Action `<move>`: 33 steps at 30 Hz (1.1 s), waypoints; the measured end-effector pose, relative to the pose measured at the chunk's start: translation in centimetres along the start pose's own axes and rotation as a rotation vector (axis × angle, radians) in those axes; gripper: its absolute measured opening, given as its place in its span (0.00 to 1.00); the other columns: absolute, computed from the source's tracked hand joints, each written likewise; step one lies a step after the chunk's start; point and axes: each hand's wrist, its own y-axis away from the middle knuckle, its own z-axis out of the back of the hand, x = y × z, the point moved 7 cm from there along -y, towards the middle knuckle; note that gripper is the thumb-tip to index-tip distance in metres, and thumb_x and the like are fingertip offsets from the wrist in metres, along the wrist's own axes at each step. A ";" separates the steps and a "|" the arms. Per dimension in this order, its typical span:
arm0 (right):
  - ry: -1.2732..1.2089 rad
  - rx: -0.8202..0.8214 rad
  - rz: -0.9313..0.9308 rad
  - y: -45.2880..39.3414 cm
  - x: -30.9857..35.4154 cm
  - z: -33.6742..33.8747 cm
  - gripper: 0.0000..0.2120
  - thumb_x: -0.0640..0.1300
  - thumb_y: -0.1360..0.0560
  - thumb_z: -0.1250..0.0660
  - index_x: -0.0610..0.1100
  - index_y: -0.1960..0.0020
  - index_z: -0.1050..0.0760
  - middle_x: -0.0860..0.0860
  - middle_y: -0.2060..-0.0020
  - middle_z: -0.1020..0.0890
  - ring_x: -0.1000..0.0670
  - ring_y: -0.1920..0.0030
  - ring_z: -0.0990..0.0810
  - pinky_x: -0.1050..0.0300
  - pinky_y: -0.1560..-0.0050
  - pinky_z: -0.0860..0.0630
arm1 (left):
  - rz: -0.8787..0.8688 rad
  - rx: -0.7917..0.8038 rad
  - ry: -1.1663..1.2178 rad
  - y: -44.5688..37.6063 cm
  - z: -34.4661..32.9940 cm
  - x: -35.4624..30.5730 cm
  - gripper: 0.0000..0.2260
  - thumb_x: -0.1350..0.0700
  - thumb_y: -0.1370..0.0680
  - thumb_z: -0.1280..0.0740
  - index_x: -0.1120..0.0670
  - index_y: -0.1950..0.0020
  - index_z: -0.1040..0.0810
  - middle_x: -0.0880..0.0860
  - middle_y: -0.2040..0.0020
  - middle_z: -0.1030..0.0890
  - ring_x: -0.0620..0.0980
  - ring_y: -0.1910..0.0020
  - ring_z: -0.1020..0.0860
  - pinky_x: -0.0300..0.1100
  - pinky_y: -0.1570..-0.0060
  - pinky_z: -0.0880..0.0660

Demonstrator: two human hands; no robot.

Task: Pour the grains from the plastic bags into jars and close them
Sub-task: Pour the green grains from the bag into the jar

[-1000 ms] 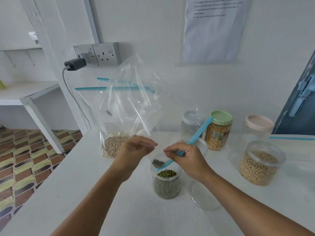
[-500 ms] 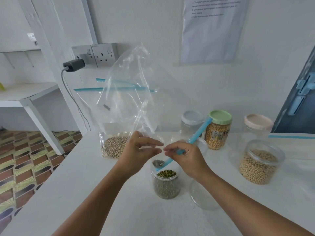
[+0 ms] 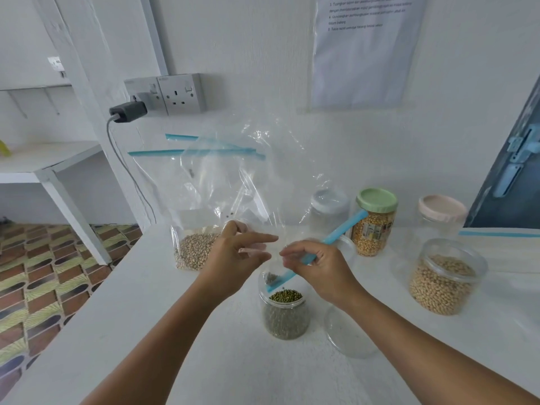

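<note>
White wall [image 3: 263, 39] with a double socket [image 3: 172, 95], taped paper notice [image 3: 365, 54], patterned floor tiles [image 3: 43, 273], white shelf [image 3: 43, 159].

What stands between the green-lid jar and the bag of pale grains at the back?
In the head view, a white-lid jar stands between the green-lid jar and the bag, seen partly through the held bag.

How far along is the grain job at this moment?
Done: corn jar lidded. In hand: right hand pinches the upturned bag over the open mung bean jar; left hand at the bag. Left: lidding it and the soybean jar; emptying the standing bag.
</note>
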 end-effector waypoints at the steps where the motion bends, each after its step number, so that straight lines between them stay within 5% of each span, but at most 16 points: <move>1: 0.008 -0.002 -0.005 0.1 -0.1 0.1 0.07 0.41 0.24 0.24 0.52 0.50 0.14 0.58 0.50 0.16 0.55 0.46 0.16 0.57 0.39 0.20 | 0.006 0.005 0.008 0.1 0.0 0.0 0.15 0.61 0.26 0.22 0.46 0.42 0.13 0.51 0.50 0.28 0.34 0.50 0.22 0.28 0.50 0.25; 8: 0.112 -0.029 0.070 0.4 0.3 -0.1 0.07 0.39 0.24 0.24 0.51 0.51 0.15 0.55 0.53 0.17 0.55 0.48 0.18 0.68 0.47 0.24 | -0.057 0.014 -0.044 0.1 -1.0 -0.1 0.14 0.59 0.26 0.21 0.44 0.44 0.13 0.48 0.50 0.29 0.44 0.54 0.21 0.35 0.52 0.22; 16: 0.083 -0.030 0.069 0.5 0.0 0.4 0.09 0.41 0.22 0.26 0.55 0.48 0.15 0.58 0.48 0.18 0.54 0.42 0.20 0.59 0.39 0.23 | -0.077 -0.009 0.037 0.2 0.0 -0.5 0.12 0.63 0.22 0.25 0.47 0.44 0.13 0.49 0.44 0.27 0.44 0.47 0.17 0.44 0.48 0.17; 33: 0.164 -0.075 0.112 0.4 0.1 0.0 0.06 0.42 0.22 0.25 0.52 0.49 0.15 0.55 0.53 0.19 0.54 0.47 0.19 0.64 0.43 0.21 | -0.236 -0.094 -0.161 0.8 -0.9 -1.0 0.10 0.61 0.23 0.24 0.50 0.44 0.14 0.49 0.49 0.29 0.33 0.46 0.26 0.24 0.47 0.29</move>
